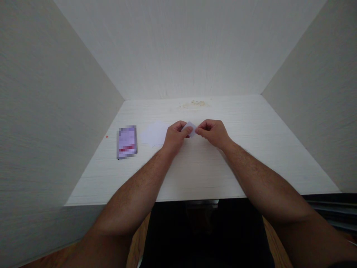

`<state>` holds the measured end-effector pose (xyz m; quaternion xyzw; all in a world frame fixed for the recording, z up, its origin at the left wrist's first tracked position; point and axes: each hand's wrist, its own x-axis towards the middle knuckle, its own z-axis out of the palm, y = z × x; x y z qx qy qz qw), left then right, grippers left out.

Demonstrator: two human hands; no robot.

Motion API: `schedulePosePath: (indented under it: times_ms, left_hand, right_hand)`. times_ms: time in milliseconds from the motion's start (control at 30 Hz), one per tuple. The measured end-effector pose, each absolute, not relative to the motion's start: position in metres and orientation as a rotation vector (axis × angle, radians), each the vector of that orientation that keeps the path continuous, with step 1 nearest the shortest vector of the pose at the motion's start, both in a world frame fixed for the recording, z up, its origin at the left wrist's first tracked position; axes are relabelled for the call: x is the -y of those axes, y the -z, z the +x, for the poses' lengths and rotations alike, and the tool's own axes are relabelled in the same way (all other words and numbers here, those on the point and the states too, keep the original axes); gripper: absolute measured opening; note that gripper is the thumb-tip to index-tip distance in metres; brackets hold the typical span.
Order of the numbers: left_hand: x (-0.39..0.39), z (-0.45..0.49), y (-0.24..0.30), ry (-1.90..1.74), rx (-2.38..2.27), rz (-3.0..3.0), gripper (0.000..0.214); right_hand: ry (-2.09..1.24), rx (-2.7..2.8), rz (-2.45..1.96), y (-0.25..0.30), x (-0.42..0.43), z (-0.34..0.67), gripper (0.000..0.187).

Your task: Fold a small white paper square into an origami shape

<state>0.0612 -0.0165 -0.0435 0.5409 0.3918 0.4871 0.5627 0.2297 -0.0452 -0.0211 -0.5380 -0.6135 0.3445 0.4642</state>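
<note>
My left hand [177,134] pinches a small pale paper [190,127] — thumb on top. My right hand [214,131] nips its corner — fingertips together.

Counter [200,175]: white surface, fine streaks running parallel to the front edge. Purple rectangular item [127,142] lies near the left edge, roughly midway between back and front; its markings are blurred. White paper [153,133] lies flat just to its right, sheet count indeterminate. Small red spot [106,136] close by the left edge. Brownish patch [198,102] near the back edge, right of centre.
</note>
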Motion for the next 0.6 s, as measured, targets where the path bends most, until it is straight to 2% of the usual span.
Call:
schedulePosePath:
  times_ms: [167, 333, 600]
  left_hand:
    - [0.0161, 0.0614, 0.0418, -1.177, -0.837, 1.206, 0.03]
    - [0.0172, 0.062, 0.0392, -1.174, -0.841, 1.216, 0.036]
    - [0.0146, 0.0617, 0.0425, -1.206, -0.859, 1.24, 0.031]
  right_hand:
    - [-0.982, 1.429, -1.149, 0.0228, 0.0449, 0.232, 0.023]
    - [-0.984, 1.422, -1.117, 0.0235, 0.045, 0.2336, 0.022]
    - [-0.97, 1.375, -1.065, 0.0248, 0.0426, 0.2307, 0.022]
